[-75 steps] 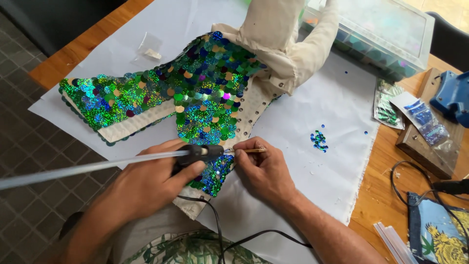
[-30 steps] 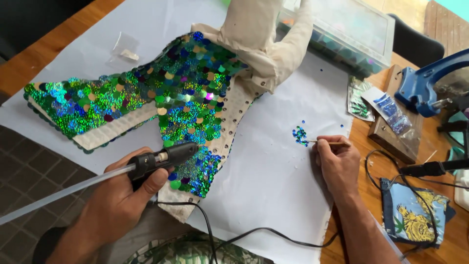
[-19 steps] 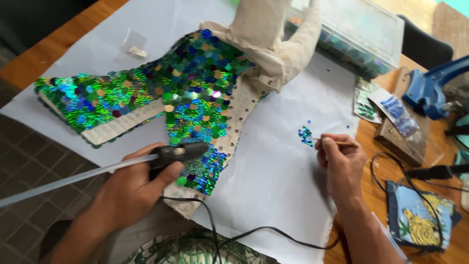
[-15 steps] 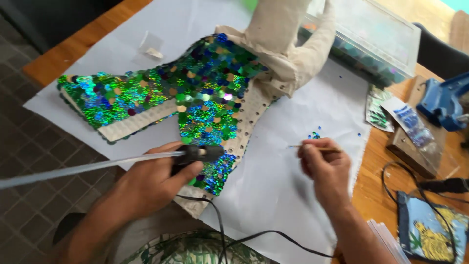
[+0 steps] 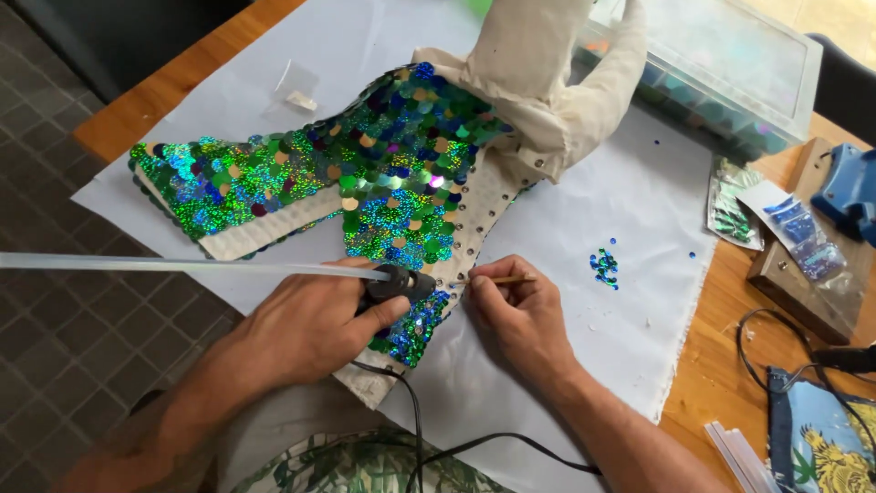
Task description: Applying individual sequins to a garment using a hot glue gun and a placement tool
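Hidden and cut-off parts around the sequinned piece

The left hand [image 5: 310, 324] is covering most of the black glue gun [image 5: 394, 286], so only its nose is showing, and the clear glue stick [image 5: 182, 266] is running off the left edge. The tip of the thin stick [image 5: 497, 280] in the right hand [image 5: 520, 315] is too small to tell whether a sequin is sitting on it. The cream fabric top [image 5: 538, 64] of the sequinned piece [image 5: 383, 173] is being cut off by the upper edge, as is the clear compartment box [image 5: 730, 68]. The blue tool [image 5: 849, 196] and patterned pouch [image 5: 821, 438] are running out on the right.
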